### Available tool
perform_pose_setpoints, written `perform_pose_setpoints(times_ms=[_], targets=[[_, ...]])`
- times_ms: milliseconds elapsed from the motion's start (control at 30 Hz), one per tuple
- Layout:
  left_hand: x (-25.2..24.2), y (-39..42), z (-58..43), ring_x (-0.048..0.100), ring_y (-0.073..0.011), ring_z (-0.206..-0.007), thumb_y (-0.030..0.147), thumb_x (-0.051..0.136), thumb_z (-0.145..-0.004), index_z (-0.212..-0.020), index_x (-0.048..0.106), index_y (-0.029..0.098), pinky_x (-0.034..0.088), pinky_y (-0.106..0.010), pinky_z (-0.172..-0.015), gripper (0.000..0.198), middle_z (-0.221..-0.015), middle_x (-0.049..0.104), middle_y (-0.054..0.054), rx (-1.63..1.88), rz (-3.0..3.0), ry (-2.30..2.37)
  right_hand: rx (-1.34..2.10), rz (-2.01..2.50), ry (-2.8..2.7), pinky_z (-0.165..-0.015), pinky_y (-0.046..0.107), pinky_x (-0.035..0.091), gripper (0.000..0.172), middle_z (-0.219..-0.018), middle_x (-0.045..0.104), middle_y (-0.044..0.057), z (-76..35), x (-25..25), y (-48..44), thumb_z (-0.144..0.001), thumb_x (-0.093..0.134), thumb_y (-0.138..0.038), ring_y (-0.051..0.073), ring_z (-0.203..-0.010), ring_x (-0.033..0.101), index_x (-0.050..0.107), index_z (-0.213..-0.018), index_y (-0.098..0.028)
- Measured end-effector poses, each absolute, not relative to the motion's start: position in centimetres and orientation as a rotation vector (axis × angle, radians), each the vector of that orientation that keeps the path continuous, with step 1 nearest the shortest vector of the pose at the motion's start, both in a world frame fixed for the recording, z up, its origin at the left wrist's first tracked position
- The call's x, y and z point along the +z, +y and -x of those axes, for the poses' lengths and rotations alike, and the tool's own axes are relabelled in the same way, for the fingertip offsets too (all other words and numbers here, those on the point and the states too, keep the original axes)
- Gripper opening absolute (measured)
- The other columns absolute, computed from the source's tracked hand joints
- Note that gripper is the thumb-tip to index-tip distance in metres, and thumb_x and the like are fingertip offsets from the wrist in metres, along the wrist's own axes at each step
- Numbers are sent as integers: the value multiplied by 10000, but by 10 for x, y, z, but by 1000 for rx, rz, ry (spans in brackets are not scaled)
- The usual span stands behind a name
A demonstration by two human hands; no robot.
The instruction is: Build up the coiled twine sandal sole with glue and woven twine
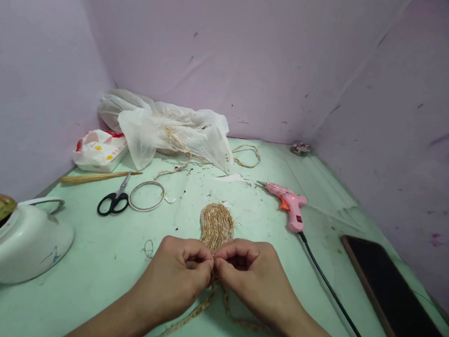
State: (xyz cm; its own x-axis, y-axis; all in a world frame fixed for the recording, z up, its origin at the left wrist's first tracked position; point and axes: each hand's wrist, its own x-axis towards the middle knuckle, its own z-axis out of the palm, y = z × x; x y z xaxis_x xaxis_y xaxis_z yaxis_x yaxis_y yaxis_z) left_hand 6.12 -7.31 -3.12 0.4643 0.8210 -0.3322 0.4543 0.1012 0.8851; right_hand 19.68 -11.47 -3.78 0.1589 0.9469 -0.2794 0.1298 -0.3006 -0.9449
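Observation:
A coiled tan woven piece [217, 223] of braided cord lies on the green table in front of me, its rounded end pointing away. My left hand [182, 273] and my right hand [251, 277] meet at its near end, thumbs and forefingers pinched together. What exactly the fingertips grip is too small to make out and partly hidden. Two loose braided cord ends [190, 319] trail from beneath my hands toward the near edge.
Left lie black-handled scissors [116, 199], a ring [130, 196], a straw bundle [92, 177], a tissue pack [101, 151] and a white container [22, 247]. Behind is a plastic bag [181, 127]. Right are a pink glue gun [294, 207] with its cable and a phone [394, 301].

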Motion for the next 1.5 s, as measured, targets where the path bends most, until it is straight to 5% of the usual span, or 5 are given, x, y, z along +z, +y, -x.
perform_pose_setpoints(times_ms=[300,533,833,1167,1500], targets=[[-33,-74,-59,424,-89,-494,228,519,-665,-585,598,134,313,-208,-471,147,-514,530,10,425,-1518,1176,1264,1541,-1030,-547,235,463,81,-609,643,21,-196,-39,-114,-583,568,-173,134,-588,580,644,-595,-147],[-33,-73,-62,432,-83,-470,209,520,-649,-584,578,139,314,-199,-454,112,-490,515,23,434,-1499,1192,1247,1604,-1008,-439,186,369,57,-517,576,-20,-196,-41,-113,-563,537,-132,78,-474,476,589,-550,-152],[-30,-67,-63,436,-73,-384,195,527,-649,-578,527,153,330,-184,-403,82,-429,534,32,458,-1331,1186,1354,1395,-865,-562,235,462,58,-605,618,-10,-201,-42,-109,-548,548,-121,106,-558,564,518,-527,-166],[-29,-72,-64,489,-78,-417,189,530,-686,-606,558,153,371,-171,-440,92,-425,542,41,496,-1449,1202,1461,1302,-847,-548,223,448,153,-607,624,-10,-202,-39,-112,-608,585,-173,98,-558,562,597,-758,-145],[-34,-69,-63,468,-88,-305,294,526,-722,-654,466,184,274,-145,-293,142,-392,535,36,456,-994,1015,1180,1443,-957,-539,228,475,43,-576,641,-9,-197,-42,-115,-655,631,-196,110,-541,585,651,-676,-164]])
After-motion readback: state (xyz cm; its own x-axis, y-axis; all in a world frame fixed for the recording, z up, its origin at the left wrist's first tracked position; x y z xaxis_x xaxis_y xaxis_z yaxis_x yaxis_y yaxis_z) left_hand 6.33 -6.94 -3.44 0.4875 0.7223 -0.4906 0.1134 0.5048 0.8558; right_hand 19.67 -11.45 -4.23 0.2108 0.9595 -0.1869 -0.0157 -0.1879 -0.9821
